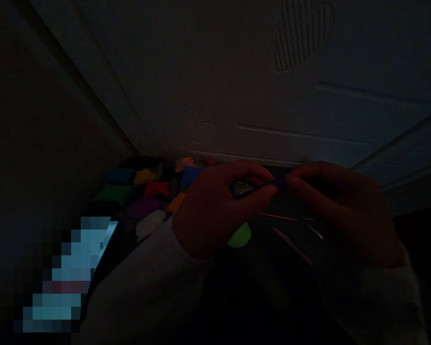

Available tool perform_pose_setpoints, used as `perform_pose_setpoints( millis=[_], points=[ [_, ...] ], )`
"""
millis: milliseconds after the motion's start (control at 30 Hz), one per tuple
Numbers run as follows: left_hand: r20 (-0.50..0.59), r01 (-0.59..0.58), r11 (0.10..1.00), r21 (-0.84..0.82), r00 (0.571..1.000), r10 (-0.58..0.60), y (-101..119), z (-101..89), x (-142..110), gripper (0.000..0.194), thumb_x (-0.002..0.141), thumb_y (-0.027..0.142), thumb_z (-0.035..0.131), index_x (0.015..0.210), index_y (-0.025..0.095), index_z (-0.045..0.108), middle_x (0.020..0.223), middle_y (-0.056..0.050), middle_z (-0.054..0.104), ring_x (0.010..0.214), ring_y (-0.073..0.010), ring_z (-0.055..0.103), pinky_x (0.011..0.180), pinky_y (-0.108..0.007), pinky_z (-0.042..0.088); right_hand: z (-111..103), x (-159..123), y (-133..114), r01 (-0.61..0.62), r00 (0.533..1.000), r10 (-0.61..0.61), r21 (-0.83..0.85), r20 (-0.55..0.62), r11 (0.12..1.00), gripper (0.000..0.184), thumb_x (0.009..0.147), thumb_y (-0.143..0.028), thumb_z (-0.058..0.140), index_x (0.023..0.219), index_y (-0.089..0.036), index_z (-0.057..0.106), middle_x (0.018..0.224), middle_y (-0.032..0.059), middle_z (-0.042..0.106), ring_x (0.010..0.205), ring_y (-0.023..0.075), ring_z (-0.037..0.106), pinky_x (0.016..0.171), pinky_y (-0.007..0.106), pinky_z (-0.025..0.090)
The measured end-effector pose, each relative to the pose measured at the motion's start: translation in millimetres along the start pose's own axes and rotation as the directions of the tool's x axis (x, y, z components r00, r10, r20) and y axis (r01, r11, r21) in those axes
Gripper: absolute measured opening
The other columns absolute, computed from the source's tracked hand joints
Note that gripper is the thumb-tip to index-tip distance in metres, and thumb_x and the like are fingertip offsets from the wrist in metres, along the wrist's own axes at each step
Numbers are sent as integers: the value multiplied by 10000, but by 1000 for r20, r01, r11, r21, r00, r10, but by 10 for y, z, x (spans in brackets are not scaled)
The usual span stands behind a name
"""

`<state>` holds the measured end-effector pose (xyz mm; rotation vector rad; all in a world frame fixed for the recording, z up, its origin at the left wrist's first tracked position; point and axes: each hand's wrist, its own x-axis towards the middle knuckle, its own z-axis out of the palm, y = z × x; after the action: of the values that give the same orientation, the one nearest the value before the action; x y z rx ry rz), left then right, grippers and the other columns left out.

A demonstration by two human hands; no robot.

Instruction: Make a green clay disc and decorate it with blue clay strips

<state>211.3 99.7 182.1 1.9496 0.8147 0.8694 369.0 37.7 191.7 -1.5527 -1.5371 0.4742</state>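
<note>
Between my two hands is a small blue piece (280, 183), which looks like soft modelling clay. My left hand (224, 206) pinches one end between thumb and fingers, and my right hand (345, 206) pinches the other end, with the fingertips nearly meeting. A light green rounded lump (240, 235) lies below my left hand, partly covered by it. Beneath my right hand are a pink pointed tool (290, 244), a thin pink stick (278, 217) and a metal-looking blade (314, 229). The scene is very dark, so fine detail is lost.
Several coloured clay packs lie at the left, among them green (114, 193), red (157, 189), purple (143, 207) and white (151, 224). A lit screen (68, 268), blurred out, stands at lower left. A pale panel with heart reliefs (201, 127) rises behind.
</note>
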Motion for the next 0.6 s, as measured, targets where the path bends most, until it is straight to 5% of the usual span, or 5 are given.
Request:
perform_pose_setpoints(
  millis=[600],
  points=[
    [7,-8,998,55,1000,7,-23,-13,9,158,699,300,600,825,216,647,763,8,662,680,-135,600,620,-234,464,-8,-4,8,-29,1000,28,78,15,997,27,703,-248,618,724,-234,630,677,-33,633,611,115,594,567,227,477]
  ],
)
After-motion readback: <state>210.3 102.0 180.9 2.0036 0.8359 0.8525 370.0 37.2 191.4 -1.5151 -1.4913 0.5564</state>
